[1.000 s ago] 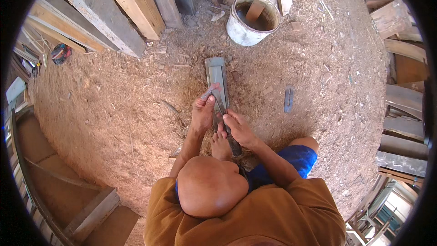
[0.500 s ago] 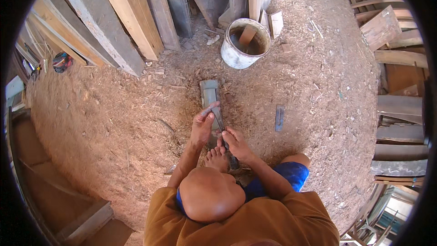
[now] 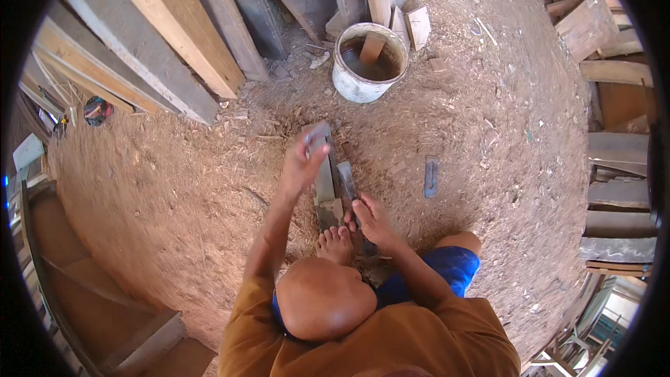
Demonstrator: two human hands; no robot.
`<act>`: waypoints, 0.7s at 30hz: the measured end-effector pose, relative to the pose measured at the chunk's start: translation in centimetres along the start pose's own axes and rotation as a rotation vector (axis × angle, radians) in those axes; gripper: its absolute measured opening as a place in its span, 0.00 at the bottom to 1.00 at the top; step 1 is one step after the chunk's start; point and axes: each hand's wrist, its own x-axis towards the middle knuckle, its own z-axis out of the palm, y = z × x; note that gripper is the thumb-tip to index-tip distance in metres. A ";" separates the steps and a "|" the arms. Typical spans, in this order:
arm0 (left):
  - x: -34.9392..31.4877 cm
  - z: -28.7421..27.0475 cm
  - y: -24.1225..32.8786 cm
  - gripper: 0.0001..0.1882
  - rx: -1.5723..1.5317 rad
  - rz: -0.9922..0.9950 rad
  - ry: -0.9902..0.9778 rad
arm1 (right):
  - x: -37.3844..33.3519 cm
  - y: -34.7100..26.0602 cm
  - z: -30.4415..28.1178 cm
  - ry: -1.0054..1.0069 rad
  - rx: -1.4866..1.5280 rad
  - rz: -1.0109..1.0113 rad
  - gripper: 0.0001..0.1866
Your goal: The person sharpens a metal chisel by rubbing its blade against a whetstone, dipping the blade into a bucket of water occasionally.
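Note:
My right hand (image 3: 372, 220) is closed around a chisel (image 3: 346, 176) with a flat, flared metal blade pointing away from me. The chisel is just right of a long grey sharpening stone (image 3: 324, 187) set on a low block on the ground. Above the stone's far end, my left hand (image 3: 306, 160) is raised with its thumb apart; its fingers are smeared by motion, and nothing shows in them. My bare foot (image 3: 336, 245) rests at the near end of the block.
A white bucket (image 3: 357, 91) of murky water holds a piece of wood. Right of the stone lies a slotted metal plate (image 3: 431, 176). Planks (image 3: 174, 21) lean at the back left, and more timber (image 3: 620, 223) is stacked along the right. Shavings cover the ground.
My left hand has come off the chisel blade and moved forward over the stone's far end. The right hand has brought the chisel slightly right, beside the stone.

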 end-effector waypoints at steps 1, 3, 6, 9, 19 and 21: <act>2.9 0.5 2.4 0.23 0.163 0.160 -0.034 | -0.2 0.4 -1.1 0.045 -0.027 0.018 0.12; 9.2 2.2 6.9 0.21 0.403 0.402 -0.156 | -0.7 1.5 -3.3 0.133 -0.074 0.048 0.12; 19.6 7.0 6.2 0.19 0.651 0.527 -0.480 | -1.9 1.5 -5.7 0.168 -0.036 0.095 0.11; 27.4 12.6 3.8 0.22 1.143 0.154 -0.860 | -3.0 1.3 -7.6 0.230 -0.043 0.103 0.11; 33.0 15.1 -5.6 0.22 1.487 -0.235 -1.103 | -3.8 2.9 -11.8 0.320 -0.011 0.195 0.11; 32.7 16.3 -3.1 0.20 1.695 -0.166 -1.270 | -3.6 1.9 -12.6 0.327 0.013 0.188 0.11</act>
